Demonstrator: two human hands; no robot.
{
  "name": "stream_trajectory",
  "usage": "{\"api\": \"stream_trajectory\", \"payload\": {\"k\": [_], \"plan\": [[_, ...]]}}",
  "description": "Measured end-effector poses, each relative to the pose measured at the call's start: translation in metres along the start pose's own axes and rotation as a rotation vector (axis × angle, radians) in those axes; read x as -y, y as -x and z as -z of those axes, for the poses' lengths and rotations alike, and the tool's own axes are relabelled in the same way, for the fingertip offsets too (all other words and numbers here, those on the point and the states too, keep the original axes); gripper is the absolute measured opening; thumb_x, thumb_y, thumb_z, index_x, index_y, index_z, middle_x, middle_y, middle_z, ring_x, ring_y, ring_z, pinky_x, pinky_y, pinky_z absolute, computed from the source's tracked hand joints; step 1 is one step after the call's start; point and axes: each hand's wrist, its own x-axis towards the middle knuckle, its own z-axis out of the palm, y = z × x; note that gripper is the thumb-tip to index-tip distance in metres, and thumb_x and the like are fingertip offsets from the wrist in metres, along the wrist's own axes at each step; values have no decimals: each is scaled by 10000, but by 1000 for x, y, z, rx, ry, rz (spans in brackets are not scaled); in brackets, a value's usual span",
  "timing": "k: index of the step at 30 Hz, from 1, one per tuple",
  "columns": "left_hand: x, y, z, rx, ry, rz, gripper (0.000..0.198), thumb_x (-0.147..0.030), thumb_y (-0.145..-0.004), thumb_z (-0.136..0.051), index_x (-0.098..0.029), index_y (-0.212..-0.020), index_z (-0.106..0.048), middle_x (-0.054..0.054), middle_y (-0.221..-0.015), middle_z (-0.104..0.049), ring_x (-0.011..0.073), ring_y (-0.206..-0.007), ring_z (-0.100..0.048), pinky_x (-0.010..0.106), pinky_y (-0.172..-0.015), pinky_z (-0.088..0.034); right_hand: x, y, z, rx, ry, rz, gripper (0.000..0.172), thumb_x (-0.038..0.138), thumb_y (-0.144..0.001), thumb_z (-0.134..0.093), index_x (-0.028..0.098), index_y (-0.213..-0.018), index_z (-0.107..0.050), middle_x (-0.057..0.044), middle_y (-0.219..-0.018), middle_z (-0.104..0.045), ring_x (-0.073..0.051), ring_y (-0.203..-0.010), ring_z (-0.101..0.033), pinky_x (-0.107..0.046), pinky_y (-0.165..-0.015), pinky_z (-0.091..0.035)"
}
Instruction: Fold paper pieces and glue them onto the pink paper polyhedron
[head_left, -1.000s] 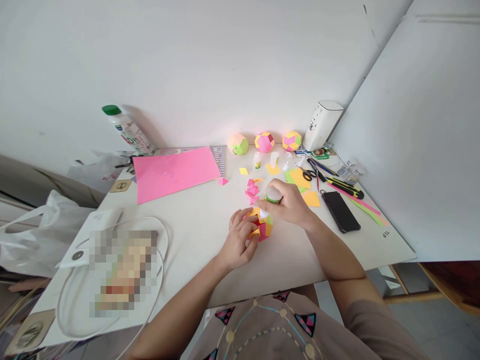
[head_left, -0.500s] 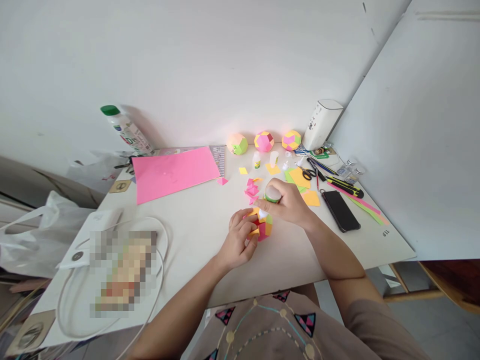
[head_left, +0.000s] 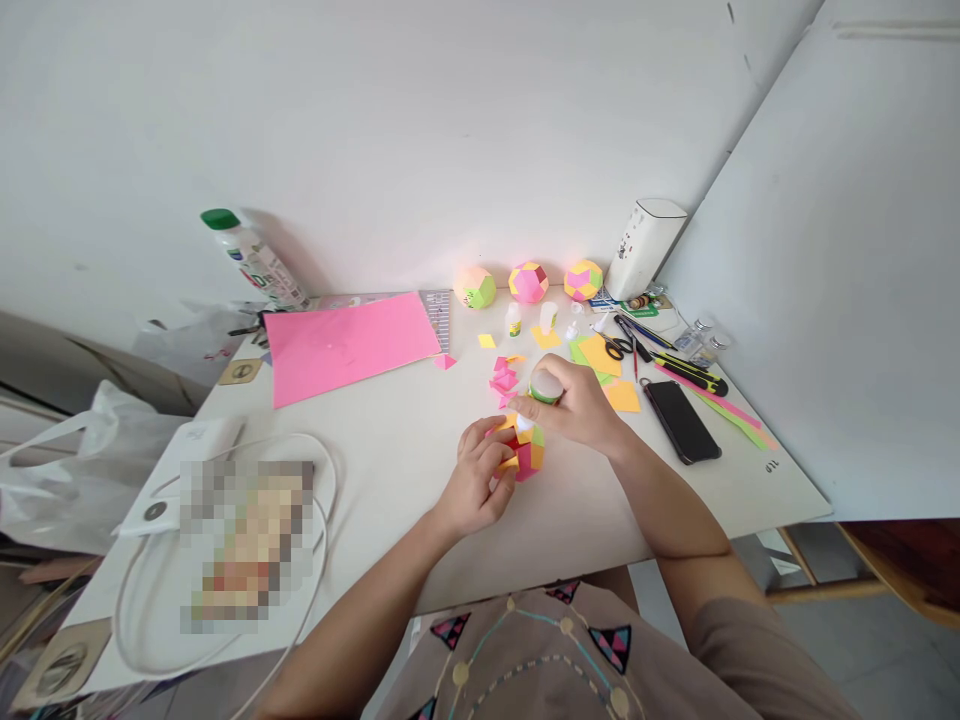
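Note:
My left hand (head_left: 480,478) is closed on a paper ball (head_left: 531,460) of pink, orange and green facets, which rests near the table's middle with an opening on top. In my right hand (head_left: 577,402) is a glue bottle (head_left: 545,387), tipped over so that its white nozzle (head_left: 524,423) points down at the ball's upper edge. Whether the nozzle touches the paper I cannot tell. Just behind the ball lie folded pink paper pieces (head_left: 504,377). My left fingers hide part of the ball.
Three finished-looking paper balls (head_left: 529,283) stand by the wall. Small bottles (head_left: 513,320), scissors (head_left: 618,347), orange paper squares (head_left: 621,397), a black phone (head_left: 682,421) and a utility knife (head_left: 690,374) lie on the right. A pink sheet (head_left: 352,346) and a white cable (head_left: 324,520) are on the left.

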Motion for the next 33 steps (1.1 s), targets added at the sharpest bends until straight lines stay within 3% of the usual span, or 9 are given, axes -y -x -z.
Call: {"api": "stream_trajectory", "payload": {"k": [7, 13, 17, 24, 28, 33], "plan": [[0, -1, 1, -6, 0, -4, 132, -98, -780, -447, -210, -846, -463, 81, -1114, -599, 277, -1238, -409, 514, -971, -398, 4, 1, 4, 66, -59, -40, 472, 437, -718, -724, 202, -641, -321, 72, -587, -271, -81, -550, -241, -231, -481, -212], [0, -1, 5, 17, 0, 7, 139, -100, -777, -462, -210, -860, -483, 91, -1159, -590, 278, -1195, -437, 512, -937, -431, 6, -2, 10, -95, -308, -226, 460, 536, -690, -721, 203, -662, -404, 63, -596, -314, -77, -508, -322, -223, -443, -294], [-4, -3, 9, 46, -22, -19, 139, -97, -755, -483, -206, -837, -508, 102, -1118, -597, 276, -1065, -470, 484, -845, -478, 5, -5, 14, -130, -425, -314, 484, 565, -654, -735, 209, -662, -408, 62, -590, -344, -73, -478, -351, -211, -399, -314], [-6, -2, 11, 49, -99, -39, 131, -100, -763, -502, -210, -829, -528, 95, -1123, -600, 258, -930, -464, 459, -777, -489, 6, -7, 13, -30, -418, -354, 486, 560, -646, -742, 203, -652, -412, 70, -571, -359, -62, -455, -352, -201, -383, -298], [-5, -2, 11, 32, -95, -65, 159, -77, -772, -508, -205, -865, -526, 101, -1166, -592, 249, -941, -460, 447, -795, -491, 0, -8, 11, 22, -440, -378, 493, 545, -631, -762, 200, -645, -411, 78, -557, -358, -58, -444, -359, -196, -381, -305], [-3, -2, 10, 31, -69, -38, 165, -88, -812, -489, -212, -910, -537, 107, -1245, -561, 250, -1002, -484, 459, -823, -487, -20, -17, 7, 67, -611, -446, 491, 595, -698, -691, 203, -643, -402, 70, -517, -406, -54, -368, -352, -209, -334, -220]]}}
